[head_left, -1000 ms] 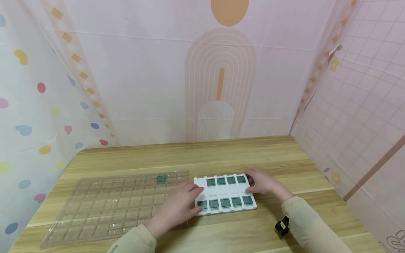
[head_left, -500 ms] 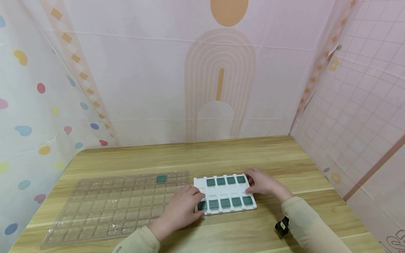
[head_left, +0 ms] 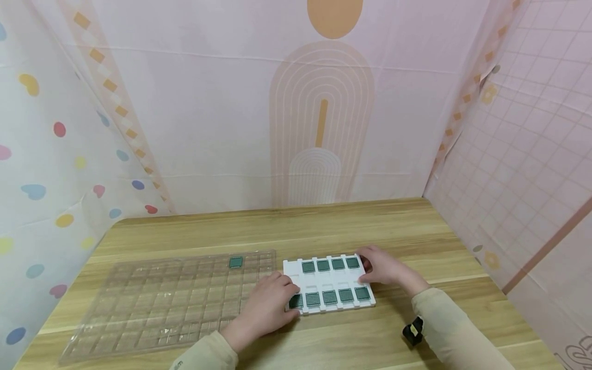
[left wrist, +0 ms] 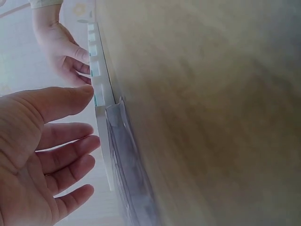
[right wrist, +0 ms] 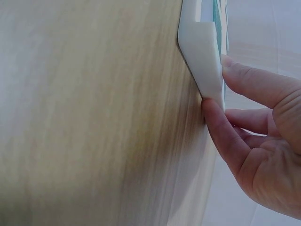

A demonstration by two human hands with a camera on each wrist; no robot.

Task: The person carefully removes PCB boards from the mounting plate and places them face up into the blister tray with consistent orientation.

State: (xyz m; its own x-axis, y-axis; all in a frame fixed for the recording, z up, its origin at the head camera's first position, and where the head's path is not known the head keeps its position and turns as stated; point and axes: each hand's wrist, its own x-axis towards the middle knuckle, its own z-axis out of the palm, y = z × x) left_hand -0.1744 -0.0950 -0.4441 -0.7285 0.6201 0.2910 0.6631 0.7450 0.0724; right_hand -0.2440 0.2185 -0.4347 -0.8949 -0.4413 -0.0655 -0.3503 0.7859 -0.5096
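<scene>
A: What are the hands doing?

B: The left hand [head_left: 264, 310] lies at the left end of the white tray [head_left: 329, 281], low and centre in the head view, fingers nearly straight and spread, tips at the tray's edge. It holds nothing.

A: And the right hand [head_left: 383, 268]?

B: It pinches the tray's right end: thumb against the side edge, fingers bent over the top, as the right wrist view shows.

A: What is in the tray?

B: Green chips [head_left: 330, 296], four in the far row and five in the near row, with bare pockets between.

A: Anything else?

B: A clear tray [head_left: 162, 303] lies at lower left on the surface [head_left: 324, 226], just beside the white one, with a single chip [head_left: 236, 262] in a far pocket.
</scene>
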